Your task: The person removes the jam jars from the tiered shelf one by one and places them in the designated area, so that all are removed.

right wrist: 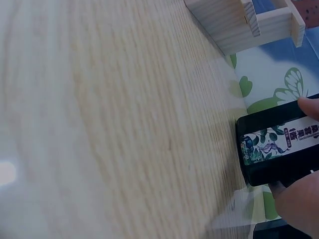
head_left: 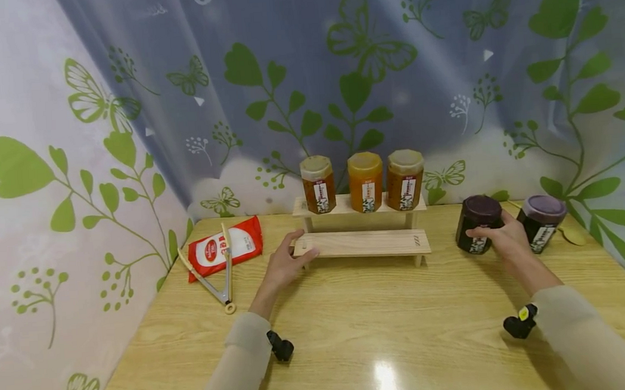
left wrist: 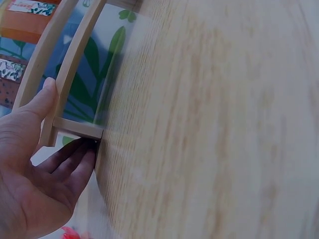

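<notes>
A two-step wooden rack [head_left: 366,243] stands at the back of the table, bearing two amber jars, one at the left [head_left: 320,185] and one at the right [head_left: 405,180], with an orange jar [head_left: 365,183] between them. My left hand [head_left: 284,265] grips the left end of the lower step, thumb on the board and fingers by the leg [left wrist: 77,128]. To the right, my right hand [head_left: 509,241] holds a dark, dark-lidded jar [head_left: 475,218] around its side; its label shows in the right wrist view. Beside that hand is a second dark jar [head_left: 543,216] with a purple lid.
At the left lies a red and white packet [head_left: 242,241] with metal tongs [head_left: 228,283] across it. A gold spoon [head_left: 573,236] is partly visible behind the purple-lidded jar. Patterned curtain [head_left: 293,53] closes off the back and sides of the wooden table [head_left: 407,332].
</notes>
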Action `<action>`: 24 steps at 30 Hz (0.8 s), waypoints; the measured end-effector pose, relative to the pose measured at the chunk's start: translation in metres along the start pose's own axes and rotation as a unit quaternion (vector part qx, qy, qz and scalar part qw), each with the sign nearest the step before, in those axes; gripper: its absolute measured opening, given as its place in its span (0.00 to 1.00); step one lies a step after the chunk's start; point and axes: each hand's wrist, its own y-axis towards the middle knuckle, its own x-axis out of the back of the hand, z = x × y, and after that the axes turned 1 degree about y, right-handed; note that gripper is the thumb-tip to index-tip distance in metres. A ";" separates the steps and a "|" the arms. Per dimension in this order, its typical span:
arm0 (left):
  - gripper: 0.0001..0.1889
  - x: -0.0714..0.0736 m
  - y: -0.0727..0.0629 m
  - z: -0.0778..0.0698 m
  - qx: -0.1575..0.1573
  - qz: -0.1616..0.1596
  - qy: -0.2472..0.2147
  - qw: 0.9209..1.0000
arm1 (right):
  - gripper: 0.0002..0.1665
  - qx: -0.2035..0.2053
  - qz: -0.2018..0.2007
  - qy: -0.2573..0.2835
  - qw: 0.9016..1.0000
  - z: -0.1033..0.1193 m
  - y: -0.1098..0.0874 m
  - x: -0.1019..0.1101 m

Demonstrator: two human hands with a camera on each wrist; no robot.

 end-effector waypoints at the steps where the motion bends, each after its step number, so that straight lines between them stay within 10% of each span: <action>1: 0.39 0.000 0.000 0.000 -0.001 0.000 0.001 1.000 | 0.61 0.000 0.001 0.000 1.000 0.000 0.001 0.000; 24: 0.38 -0.001 -0.001 0.000 -0.001 -0.006 0.002 1.000 | 0.66 0.012 0.084 -0.003 0.996 -0.007 0.009 0.014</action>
